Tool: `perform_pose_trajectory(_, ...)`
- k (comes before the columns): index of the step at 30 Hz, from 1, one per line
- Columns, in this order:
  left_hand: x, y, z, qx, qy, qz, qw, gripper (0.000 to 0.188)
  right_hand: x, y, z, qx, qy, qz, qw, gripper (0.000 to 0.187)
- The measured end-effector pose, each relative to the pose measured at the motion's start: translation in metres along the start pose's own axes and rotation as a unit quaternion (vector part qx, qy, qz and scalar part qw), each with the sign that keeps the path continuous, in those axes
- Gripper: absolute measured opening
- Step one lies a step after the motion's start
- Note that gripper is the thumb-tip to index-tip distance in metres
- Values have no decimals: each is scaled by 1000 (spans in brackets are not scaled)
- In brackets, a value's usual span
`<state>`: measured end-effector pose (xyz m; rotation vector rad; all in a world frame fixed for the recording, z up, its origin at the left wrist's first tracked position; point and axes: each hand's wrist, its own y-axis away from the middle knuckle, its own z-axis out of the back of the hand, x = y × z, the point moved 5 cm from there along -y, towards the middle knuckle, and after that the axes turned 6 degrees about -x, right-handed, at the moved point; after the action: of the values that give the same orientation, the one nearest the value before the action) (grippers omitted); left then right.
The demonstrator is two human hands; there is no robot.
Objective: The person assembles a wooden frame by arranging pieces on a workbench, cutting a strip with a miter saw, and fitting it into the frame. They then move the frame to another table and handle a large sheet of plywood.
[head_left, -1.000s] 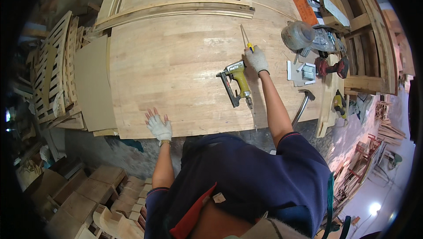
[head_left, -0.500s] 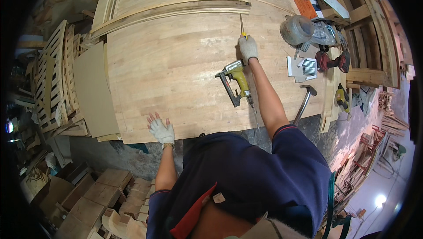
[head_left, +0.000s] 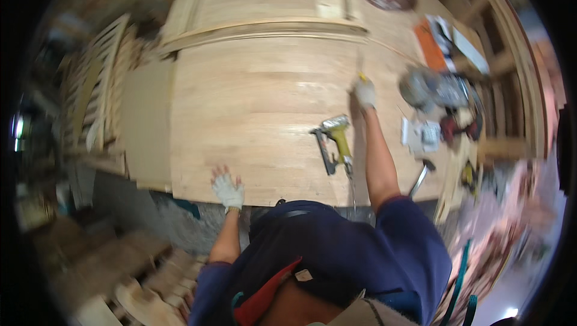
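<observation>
Head view, blurred. Your right hand, gloved, is stretched far across the table, its grip shut around a thin stick-like tool with a yellow part, toward the table's far right. Just nearer the front edge lies a yellow nail gun with its hose. Your left hand, gloved, lies flat with fingers spread on the front edge, holding nothing. Grey power tools and a hammer sit along the right edge.
</observation>
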<state>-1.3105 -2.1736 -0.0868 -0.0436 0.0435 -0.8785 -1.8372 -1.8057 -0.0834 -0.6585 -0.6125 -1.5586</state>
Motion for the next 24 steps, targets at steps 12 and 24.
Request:
perform_pose_trajectory(12, 5, 7, 15, -50, 40, -3, 998, 75, -101, 120, 143, -167, 211, -83, 960, 64)
perform_pose_trajectory(24, 1, -4, 20, -46, 112, -36, 992, 77, 132, 374, -25, 1, 49, 270, 962, 62)
